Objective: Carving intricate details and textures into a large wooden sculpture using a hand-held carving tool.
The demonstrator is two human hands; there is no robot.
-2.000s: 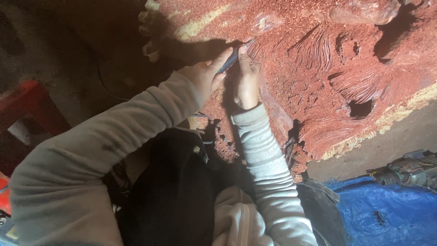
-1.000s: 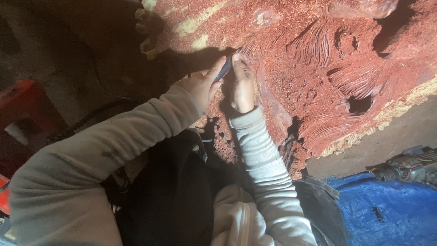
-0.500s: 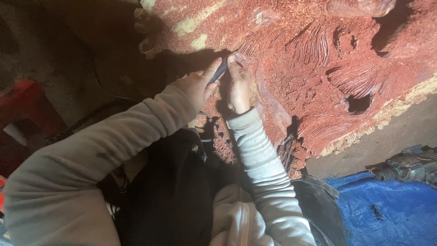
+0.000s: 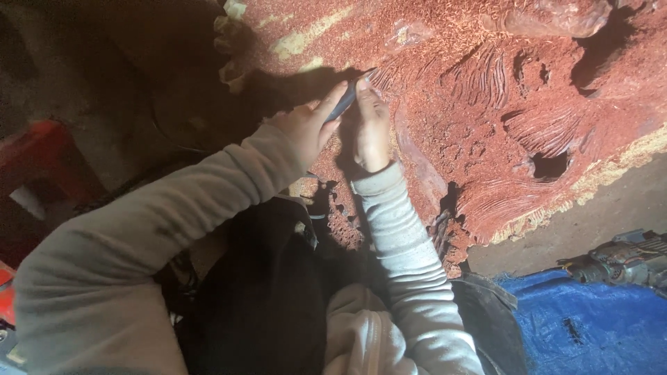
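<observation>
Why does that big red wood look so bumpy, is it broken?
It looks carved rather than broken. The red wood block has grooves, a dark hole and loose red sawdust all over it. The left hand holds a thin carving tool against it, steadied by the right hand.

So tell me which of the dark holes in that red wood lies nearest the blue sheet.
The small oval hole low on the red carved wood, just above the pale yellowish edge. The other hollows sit higher, toward the top right, farther from the blue sheet.
</observation>
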